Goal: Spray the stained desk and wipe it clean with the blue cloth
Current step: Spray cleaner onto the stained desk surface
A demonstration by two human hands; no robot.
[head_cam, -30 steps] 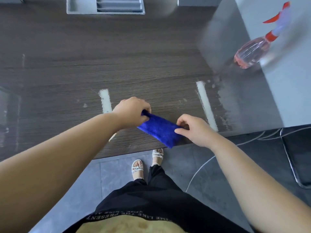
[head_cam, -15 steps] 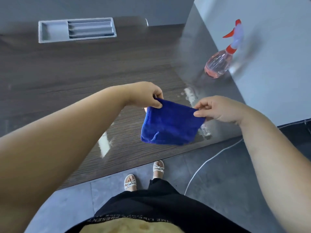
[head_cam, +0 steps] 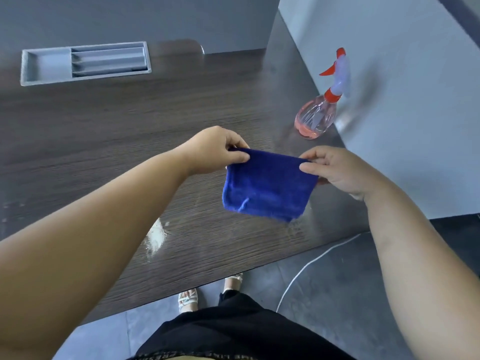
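The blue cloth hangs folded above the dark wood desk. My left hand pinches its upper left corner and my right hand pinches its upper right corner. A whitish stain shows on the desk below my left forearm, and a wet patch lies under the cloth's lower right edge. The pink spray bottle with a red trigger stands upright on the desk at the right, by the grey side panel, apart from both hands.
A grey cable tray is set into the desk at the back left. The light grey side panel bounds the desk on the right. A white cable runs across the dark floor beside my feet.
The cloth has been lifted off the desk's front edge and opened from a crumpled strip into a hanging fold held by its top corners. The view has tilted up toward the back of the desk.
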